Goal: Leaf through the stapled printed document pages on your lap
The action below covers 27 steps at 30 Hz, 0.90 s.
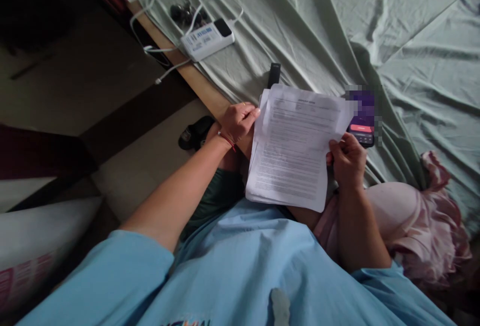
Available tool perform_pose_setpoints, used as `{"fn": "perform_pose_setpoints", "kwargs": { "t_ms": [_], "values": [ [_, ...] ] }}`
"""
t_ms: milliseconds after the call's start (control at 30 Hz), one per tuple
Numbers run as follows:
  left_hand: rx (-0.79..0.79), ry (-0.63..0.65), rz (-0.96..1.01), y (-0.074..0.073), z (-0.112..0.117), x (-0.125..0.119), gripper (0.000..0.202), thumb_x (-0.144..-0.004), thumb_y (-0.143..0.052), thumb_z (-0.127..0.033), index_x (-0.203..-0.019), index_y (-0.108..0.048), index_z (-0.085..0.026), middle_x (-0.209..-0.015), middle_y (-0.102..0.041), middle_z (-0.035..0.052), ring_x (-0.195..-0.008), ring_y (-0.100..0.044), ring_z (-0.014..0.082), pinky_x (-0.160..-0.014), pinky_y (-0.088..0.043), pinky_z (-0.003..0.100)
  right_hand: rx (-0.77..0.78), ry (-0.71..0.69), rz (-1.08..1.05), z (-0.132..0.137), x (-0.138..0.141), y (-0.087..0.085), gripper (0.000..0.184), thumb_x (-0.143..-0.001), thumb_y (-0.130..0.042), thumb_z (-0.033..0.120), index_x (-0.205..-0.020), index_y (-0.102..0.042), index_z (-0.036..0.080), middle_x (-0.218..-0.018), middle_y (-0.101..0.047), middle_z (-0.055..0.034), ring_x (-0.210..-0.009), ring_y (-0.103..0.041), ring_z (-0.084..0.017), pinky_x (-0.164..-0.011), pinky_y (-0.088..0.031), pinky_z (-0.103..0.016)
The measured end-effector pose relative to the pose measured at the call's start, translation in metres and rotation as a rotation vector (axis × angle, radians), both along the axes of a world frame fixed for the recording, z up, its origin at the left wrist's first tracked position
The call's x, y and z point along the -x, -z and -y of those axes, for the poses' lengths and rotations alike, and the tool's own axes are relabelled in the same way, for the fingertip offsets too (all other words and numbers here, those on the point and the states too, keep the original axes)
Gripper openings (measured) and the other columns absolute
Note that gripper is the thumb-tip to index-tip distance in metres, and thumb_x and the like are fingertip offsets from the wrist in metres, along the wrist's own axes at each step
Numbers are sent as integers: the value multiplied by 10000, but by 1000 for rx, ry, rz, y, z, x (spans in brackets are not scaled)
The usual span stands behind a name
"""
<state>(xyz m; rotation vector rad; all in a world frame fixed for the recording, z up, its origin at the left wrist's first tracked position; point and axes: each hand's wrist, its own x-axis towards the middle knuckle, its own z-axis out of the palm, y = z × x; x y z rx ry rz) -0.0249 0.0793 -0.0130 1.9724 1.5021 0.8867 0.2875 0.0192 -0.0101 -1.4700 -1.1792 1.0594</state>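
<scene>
Likely risk: stack of printed sheets [294,146] fanned at upper left corner, pages uneven; loose edge grip could let sheets slide apart onto lap or bed sheet [412,41]. Left hand [236,122] curled, fingertips pinching left edge of stack. Right hand [347,158] closed on right edge, thumb on top. Phone [362,123] lies on bed just beyond right hand, part hidden by paper. Stack held above lap, tilted toward person.
</scene>
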Motion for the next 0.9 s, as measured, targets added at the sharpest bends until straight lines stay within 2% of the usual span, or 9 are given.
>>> {"fn": "perform_pose_setpoints", "kwargs": {
  "t_ms": [233,600,800,900],
  "values": [
    [-5,-12,-59,5,-2,0,282,-880,-523,-323,-638,-432,-211,-664,-506,27,-671,-497,182,-692,-410,351,-2,-12,-13,0,1,1,214,-843,-685,275,-1049,-659,226,-555,-566,88,-377,-466,-77,-350,-353,-172],
    [-31,-13,-97,9,-4,1,291,-889,-517,-312,-633,-422,-208,-671,-529,39,-661,-501,179,-680,-407,343,7,-42,49,1,3,5,193,-869,-662,299,-1050,-650,231,-587,-574,81,-400,-479,-88,-381,-353,-193],
    [-36,-17,-114,10,-4,2,267,-909,-505,-333,-677,-508,-200,-713,-587,48,-717,-544,185,-729,-434,333,-161,131,359,-2,-9,13,103,-867,-649,294,-848,-694,203,-620,-534,59,-531,-411,-75,-513,-312,-216],
    [-46,-17,-113,10,-4,2,261,-905,-501,-331,-683,-532,-197,-720,-602,50,-714,-549,186,-725,-441,338,-184,192,303,-6,-15,14,117,-848,-664,301,-824,-685,188,-634,-533,49,-567,-411,-83,-559,-325,-237]
  ]
}}
